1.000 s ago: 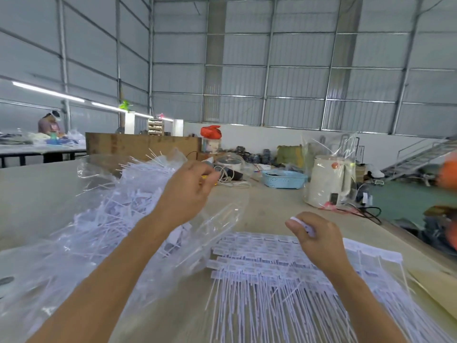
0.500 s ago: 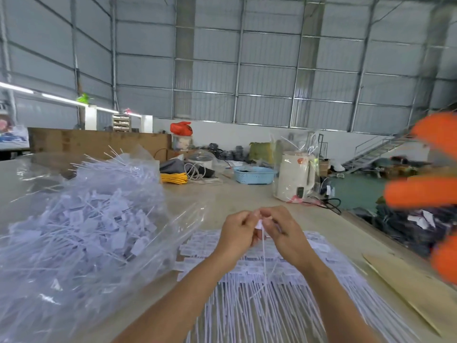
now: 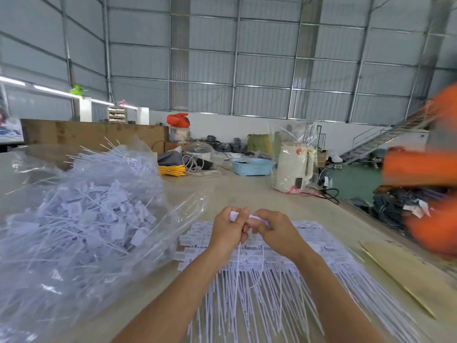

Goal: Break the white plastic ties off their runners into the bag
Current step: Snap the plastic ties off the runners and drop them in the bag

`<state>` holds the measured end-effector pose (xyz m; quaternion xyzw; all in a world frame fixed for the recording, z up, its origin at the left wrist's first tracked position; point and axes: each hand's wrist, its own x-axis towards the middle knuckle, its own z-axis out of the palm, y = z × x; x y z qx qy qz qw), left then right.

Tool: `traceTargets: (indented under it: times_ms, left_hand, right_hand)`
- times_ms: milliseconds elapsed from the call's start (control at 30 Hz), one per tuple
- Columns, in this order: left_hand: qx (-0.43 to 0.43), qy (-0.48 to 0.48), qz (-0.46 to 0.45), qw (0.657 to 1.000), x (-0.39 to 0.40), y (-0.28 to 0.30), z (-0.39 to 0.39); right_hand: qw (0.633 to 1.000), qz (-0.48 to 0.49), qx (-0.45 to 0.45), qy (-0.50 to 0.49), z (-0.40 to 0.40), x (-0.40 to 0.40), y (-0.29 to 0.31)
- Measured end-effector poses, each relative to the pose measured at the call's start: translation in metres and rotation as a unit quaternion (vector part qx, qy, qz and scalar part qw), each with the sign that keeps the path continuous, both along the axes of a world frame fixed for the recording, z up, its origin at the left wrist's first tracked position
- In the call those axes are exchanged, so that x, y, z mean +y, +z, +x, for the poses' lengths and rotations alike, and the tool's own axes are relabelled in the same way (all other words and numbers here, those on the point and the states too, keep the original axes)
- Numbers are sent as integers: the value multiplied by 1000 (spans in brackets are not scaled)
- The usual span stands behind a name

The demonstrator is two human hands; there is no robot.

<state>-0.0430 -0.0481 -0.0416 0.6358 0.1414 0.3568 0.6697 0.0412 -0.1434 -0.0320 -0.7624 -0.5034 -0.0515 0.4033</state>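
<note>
Corrugated grey metal walls rise behind a long pale worktable (image 3: 237,191) in a big warehouse hall. Over the near middle of that table both hands meet: the left hand (image 3: 226,230) and the right hand (image 3: 277,231) each pinch the white head of one small piece of ties (image 3: 238,215) between curled fingers and thumb, the fingertips touching, thin white tails hanging down from the grip. Directly below the hands lies a flat spread of white ties on runners (image 3: 267,280), heads in rows at the far side and tails fanned toward the person. Just left of it a large clear plastic bag (image 3: 74,219) lies heaped with loose white ties, its mouth open toward the hands. A strip of brown cardboard (image 3: 405,276) lies at the table's right edge. Farther back stand a white kettle (image 3: 293,169) in clear wrap, a light blue basket (image 3: 252,166), a yellow coil (image 3: 172,170) and tangled cables. Blurred orange shapes (image 3: 425,169) cover the right edge of view.
</note>
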Motion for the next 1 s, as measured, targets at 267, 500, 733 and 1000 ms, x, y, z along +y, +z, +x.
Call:
traceTargets:
  times_ms: [267,500,733,1000]
  left_hand:
    - [18,4,-33,999,7,6,1]
    - [118,113,-98,982,52,-10,-7]
    - [24,-10,-11,1000,30,-2,-3]
    - [46,-74,3,996,13,-3,-4]
  right_hand:
    - [986,-25,-146,-76,-10,3,8]
    - [941,219,-243,-84,-43,-37,66]
    - [985,107,66,117,-52,-38,85]
    - [995,-70,-15,70,-15,-1,20]
